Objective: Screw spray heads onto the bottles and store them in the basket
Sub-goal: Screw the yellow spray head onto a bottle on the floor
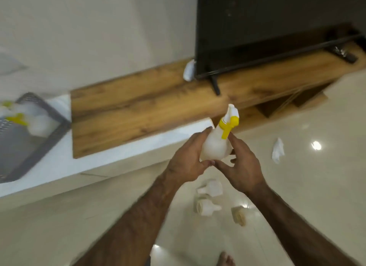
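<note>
A white bottle (214,147) with a white and yellow spray head (229,123) on its neck is held in mid-air between both hands. My left hand (187,160) grips the bottle's left side. My right hand (240,166) cups its right side and base. A grey mesh basket (42,147) sits at the left on a white ledge, blurred, with white bottles with yellow spray heads (23,119) inside. On the floor below my hands lie three white bottles (210,198) without heads.
A wooden TV stand (138,111) carries a black TV (267,32) ahead. A crumpled white wrapper (278,149) lies on the glossy tiled floor at the right, another white item (189,70) beside the TV. My bare foot (224,258) shows at the bottom.
</note>
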A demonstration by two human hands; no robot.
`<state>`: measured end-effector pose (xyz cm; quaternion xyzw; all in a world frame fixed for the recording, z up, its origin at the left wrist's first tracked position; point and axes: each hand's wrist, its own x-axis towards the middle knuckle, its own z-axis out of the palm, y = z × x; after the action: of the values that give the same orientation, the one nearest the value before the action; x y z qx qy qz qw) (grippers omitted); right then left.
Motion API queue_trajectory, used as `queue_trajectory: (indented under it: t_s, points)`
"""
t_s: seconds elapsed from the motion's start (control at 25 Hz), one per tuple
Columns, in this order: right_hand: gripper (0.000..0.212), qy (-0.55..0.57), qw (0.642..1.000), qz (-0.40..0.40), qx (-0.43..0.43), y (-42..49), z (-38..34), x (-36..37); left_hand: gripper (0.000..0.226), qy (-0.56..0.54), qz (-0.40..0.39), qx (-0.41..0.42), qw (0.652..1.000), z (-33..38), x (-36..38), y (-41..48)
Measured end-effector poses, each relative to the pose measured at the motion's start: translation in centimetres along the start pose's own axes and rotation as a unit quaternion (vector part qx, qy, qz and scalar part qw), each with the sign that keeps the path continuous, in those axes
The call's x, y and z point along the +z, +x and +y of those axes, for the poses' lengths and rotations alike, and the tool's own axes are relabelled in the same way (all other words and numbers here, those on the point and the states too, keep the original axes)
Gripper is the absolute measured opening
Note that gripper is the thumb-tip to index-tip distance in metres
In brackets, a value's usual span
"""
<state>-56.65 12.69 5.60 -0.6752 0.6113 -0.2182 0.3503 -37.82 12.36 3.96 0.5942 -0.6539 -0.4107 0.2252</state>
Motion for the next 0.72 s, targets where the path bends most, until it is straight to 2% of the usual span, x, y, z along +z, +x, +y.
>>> queue_trajectory:
  t_s: [0.12, 0.32, 0.56, 0.72]
  points:
    - [0.086, -0.006, 0.997, -0.032, -0.074, 3.5, -7.2, 1.9, 0.099, -0.015, 0.086, -0.002, 0.996, -0.8, -7.6, -2.0]
    - [0.088, 0.010, 0.979, -0.119, -0.165, 8.2, -19.1, 12.0, 0.095, -0.024, 0.206, -0.062, 0.976, -8.0, -19.3, -7.4]
    - [0.085, -0.018, 0.942, -0.227, -0.246, 11.7, -29.6, 26.2, 0.098, -0.011, 0.307, -0.157, 0.939, -19.1, -29.0, -13.8]
    - [0.082, -0.040, 0.917, -0.268, -0.293, 12.5, -34.2, 34.5, 0.097, 0.004, 0.351, -0.209, 0.913, -25.1, -32.9, -17.6]
